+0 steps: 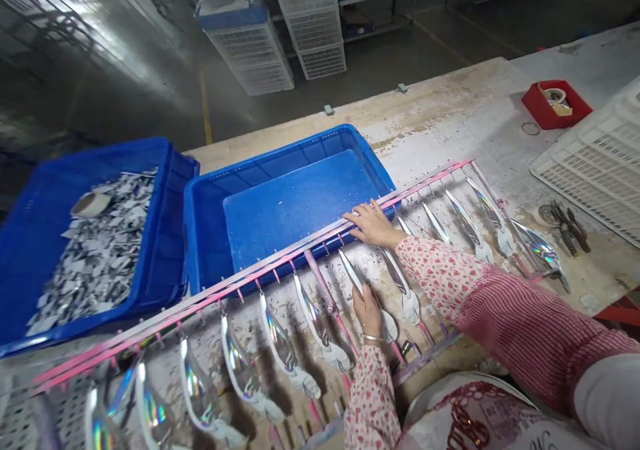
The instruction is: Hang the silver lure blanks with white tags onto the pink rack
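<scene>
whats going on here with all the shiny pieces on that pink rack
A person works at a long pink rack lying across the bench, hung with shiny holographic leaf-shaped pieces. The right hand rests on the rack's top bar beside an empty blue bin; the left hand touches one shiny piece. Another blue bin holds silvery scraps.

Workbench (465,113) — blue crates (280,203); pink rack (250,280)

The pink rack (280,263) with hanging shiny lures (280,343) bars the counter's (450,117) near edge; its far edge lies open.
</scene>
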### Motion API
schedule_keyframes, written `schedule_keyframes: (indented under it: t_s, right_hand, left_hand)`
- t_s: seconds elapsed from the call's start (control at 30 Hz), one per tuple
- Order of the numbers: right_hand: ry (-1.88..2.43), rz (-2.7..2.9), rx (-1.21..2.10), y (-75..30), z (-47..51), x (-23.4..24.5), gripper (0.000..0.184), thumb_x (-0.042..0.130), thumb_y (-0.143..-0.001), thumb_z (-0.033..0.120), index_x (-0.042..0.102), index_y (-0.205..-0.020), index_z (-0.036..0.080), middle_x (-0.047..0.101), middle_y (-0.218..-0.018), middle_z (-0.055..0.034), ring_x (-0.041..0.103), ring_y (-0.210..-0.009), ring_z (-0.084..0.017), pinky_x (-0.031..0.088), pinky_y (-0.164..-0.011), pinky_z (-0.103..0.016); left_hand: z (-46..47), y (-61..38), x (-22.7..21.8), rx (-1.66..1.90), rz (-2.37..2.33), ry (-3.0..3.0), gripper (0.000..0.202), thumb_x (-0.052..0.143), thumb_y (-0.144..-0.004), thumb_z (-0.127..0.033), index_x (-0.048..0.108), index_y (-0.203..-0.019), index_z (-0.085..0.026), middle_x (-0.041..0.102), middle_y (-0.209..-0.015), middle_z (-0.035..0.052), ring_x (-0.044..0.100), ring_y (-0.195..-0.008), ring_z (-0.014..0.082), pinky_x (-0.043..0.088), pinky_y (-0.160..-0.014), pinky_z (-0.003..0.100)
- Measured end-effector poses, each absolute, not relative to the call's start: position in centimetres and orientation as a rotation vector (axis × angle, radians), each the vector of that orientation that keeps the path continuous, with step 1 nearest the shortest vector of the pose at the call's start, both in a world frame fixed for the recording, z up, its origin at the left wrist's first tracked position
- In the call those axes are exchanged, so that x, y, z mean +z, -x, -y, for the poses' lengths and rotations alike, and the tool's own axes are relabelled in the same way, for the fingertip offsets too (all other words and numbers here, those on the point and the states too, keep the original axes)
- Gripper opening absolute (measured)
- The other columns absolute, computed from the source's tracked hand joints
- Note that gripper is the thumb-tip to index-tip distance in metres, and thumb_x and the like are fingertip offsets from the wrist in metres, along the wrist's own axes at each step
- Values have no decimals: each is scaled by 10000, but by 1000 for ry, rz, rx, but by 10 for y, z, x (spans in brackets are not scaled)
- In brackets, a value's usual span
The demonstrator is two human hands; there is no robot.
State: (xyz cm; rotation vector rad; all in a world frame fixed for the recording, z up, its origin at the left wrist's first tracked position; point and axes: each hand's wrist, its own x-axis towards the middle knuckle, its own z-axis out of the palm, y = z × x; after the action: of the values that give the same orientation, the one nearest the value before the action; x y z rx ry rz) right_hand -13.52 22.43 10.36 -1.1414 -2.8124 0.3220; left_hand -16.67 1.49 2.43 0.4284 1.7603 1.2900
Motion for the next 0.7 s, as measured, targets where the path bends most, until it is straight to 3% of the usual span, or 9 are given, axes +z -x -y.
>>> schedule_keyframes:
  t_s: [0.17, 0.27, 0.3, 0.37, 0.43, 0.47, 0.57, 0.63, 0.7]
  right_hand:
    - [1148, 2793, 328, 138, -228, 100, 468, 557, -935, 389, 532, -1377, 236, 541, -1340, -130, 412, -1277, -292, 137, -1178, -558]
    - [1151, 2791, 362, 136, -233, 100, 479, 573, -924, 377, 530, -1381, 241, 537, -1351, -130, 407, -1297, -297, 144, -1178, -568]
    - [1159, 2780, 385, 135, -232, 101, 484, 580, -919, 364, 530, -1381, 230, 525, -1369, -138, 396, -1312, -303, 147, -1177, -574]
    - [1175, 2701, 425, 133, -222, 104, 488, 576, -913, 324, 527, -1379, 187, 483, -1417, -162, 357, -1352, -321, 158, -1177, -585]
    - [1106, 2552, 509, 133, -195, 104, 445, 520, -928, 282, 533, -1352, 145, 479, -1416, -177, 356, -1356, -313, 220, -1170, -562]
    - [1036, 2467, 596, 135, -176, 101, 417, 481, -939, 268, 537, -1331, 138, 499, -1391, -175, 382, -1338, -297, 273, -1155, -536]
    - [850, 2235, 1101, 139, -109, 84, 369, 456, -934, 310, 548, -1259, 163, 579, -1262, -149, 524, -1194, -251, 445, -1038, -465]
    - [1042, 2000, 1445, 144, -74, 64, 418, 603, -835, 368, 553, -1204, 180, 597, -1233, -141, 568, -1137, -262, 496, -970, -456]
    - [1297, 1656, 1818, 151, -55, 44, 407, 688, -763, 405, 569, -1089, 192, 654, -1073, -107, 633, -976, -234, 554, -823, -380]
  left_hand:
    - [-19, 170, 32, 1322, -1583, -377, 324, 425, -936, -530, 367, -841, -225, 390, -600, -60, 376, -472, 107, 327, -443, 237]
    - [-21, 179, 31, 1196, -1624, -520, 331, 382, -941, -540, 393, -852, -221, 446, -621, -32, 450, -506, 136, 406, -497, 277]
    - [-21, 181, 31, 1154, -1651, -588, 332, 381, -936, -536, 423, -880, -211, 512, -677, 4, 532, -587, 166, 468, -579, 310]
    - [-14, 183, 33, 1116, -1709, -720, 385, 431, -903, -518, 488, -1040, -163, 629, -968, 134, 632, -965, 263, 503, -878, 412]
    - [5, 179, 39, 1129, -1764, -794, 577, 509, -858, -483, 438, -1279, -95, 516, -1341, 235, 451, -1329, 314, 342, -1121, 472]
    - [21, 175, 43, 1153, -1787, -789, 661, 530, -849, -465, 383, -1363, -76, 437, -1438, 244, 376, -1394, 311, 288, -1163, 474]
    - [85, 159, 52, 1270, -1810, -686, 588, 492, -903, -408, 399, -1399, -106, 480, -1423, 200, 463, -1324, 256, 354, -1127, 413]
    - [131, 147, 55, 1308, -1863, -563, 497, 483, -922, -390, 478, -1348, -134, 561, -1328, 177, 542, -1221, 241, 410, -1063, 377]
    - [172, 140, 54, 1321, -1979, -366, 448, 499, -916, -391, 536, -1294, -154, 609, -1236, 168, 582, -1131, 244, 440, -1001, 368]
